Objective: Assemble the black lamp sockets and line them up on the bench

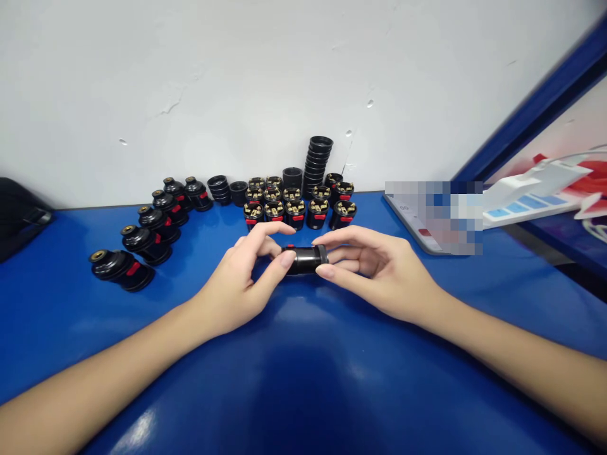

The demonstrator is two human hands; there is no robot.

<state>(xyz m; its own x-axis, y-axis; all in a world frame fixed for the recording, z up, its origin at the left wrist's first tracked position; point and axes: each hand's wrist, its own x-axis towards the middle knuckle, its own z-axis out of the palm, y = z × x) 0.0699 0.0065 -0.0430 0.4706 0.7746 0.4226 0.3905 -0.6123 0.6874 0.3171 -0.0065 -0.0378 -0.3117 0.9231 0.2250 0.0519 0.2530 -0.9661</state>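
Observation:
Between my two hands a black lamp socket (306, 260) lies on its side just above the blue table. My left hand (249, 268) is closed on its left end, thumb in front, index finger arched over the top. Part of a red switch shows at the socket's upper edge. My right hand (379, 265) pinches the threaded ring (324, 254) around the right end between thumb and fingers. Behind them stand several upright black socket bodies (294, 215) with brass contacts and red switches. The left fingertips partly hide the held socket's far end.
A slanting row of capped lamp sockets (142, 243) stands to the left. Stacked black rings (317, 165) rise near the wall, with shorter stacks (219, 189) beside. A phone-like device (412, 221), partly pixelated, lies right. A dark bag-like object (21, 218) sits far left.

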